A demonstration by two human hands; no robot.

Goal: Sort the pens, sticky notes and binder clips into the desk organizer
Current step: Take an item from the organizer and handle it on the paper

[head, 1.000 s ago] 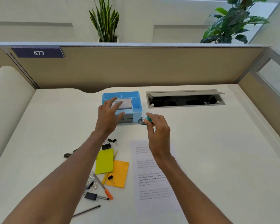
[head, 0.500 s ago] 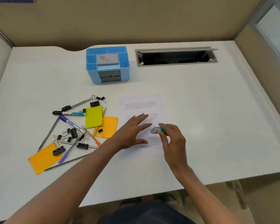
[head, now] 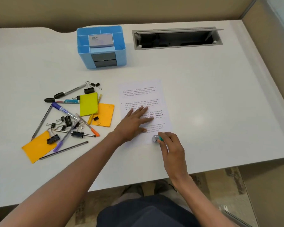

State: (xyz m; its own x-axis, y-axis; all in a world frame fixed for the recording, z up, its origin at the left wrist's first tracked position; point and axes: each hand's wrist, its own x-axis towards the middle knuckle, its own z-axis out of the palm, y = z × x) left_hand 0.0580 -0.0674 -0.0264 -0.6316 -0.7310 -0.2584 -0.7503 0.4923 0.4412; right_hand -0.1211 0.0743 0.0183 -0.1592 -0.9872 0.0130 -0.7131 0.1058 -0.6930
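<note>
A second ago both hands were up at the organizer (head: 120,58), the left on its top and the right holding the teal clip (head: 157,138) beside it. Now they are down at the sheet (head: 141,92). The left hand (head: 134,122) lies flat on the print, fingers straight and spread, pressing the paper down. The right hand (head: 172,149) pinches the teal clip between thumb and fingers, just right of the left hand, at the sheet's near right corner. Whether the clip bites the paper cannot be told. The view has also dipped since then, so the plants are gone from the frame.

Well left of the left hand lies a loose heap: pens (head: 64,111) crossing one another, black clips (head: 77,134) among and on them, and notes (head: 88,104), one green and two orange. A small black clip sits on the orange note nearest the left hand. None of the heap is in the organizer, which stands beyond the left hand, well apart from it, with a grey pad (head: 100,40) in its middle slot. The left forearm crosses the table's near edge right of the heap without touching it.

Beyond the right hand an open hatch (head: 177,38) is let into the table (head: 220,95), which is white. A beige partition (head: 138,9) walls it at the back and right.
</note>
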